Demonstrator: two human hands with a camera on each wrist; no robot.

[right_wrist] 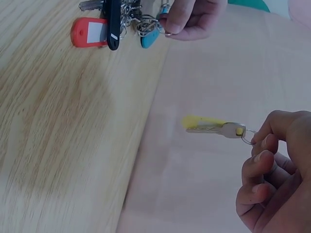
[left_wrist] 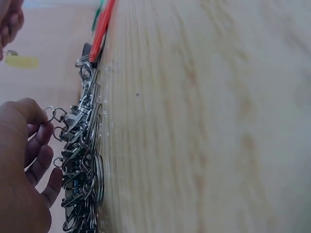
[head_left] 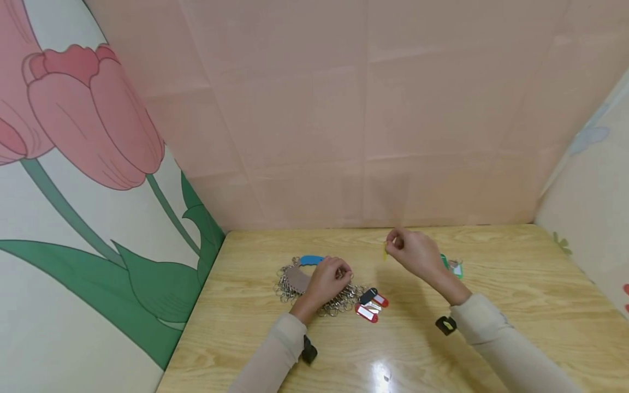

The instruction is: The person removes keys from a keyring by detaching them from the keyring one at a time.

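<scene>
My right hand (head_left: 417,255) is raised above the table and pinches the thin ring of a key (right_wrist: 231,130) between thumb and finger. A yellow key tag (right_wrist: 199,120) hangs on that same ring. Lower and to the left, my left hand (head_left: 325,283) pinches a small metal ring (left_wrist: 50,112) at the edge of a bunch of metal clasps and rings (left_wrist: 80,167). The bunch lies fanned around a brownish plate (head_left: 297,278), with a blue piece (head_left: 311,260) at its back. My left palm partly covers the bunch in the head view.
Right of the bunch lie red key tags (head_left: 366,313), a black key tag (head_left: 368,296) and a key. Green tags (head_left: 458,271) lie beyond my right wrist. The wooden table (head_left: 236,327) ends at a pinkish back wall (head_left: 304,120); a tulip-patterned panel (head_left: 88,136) stands left.
</scene>
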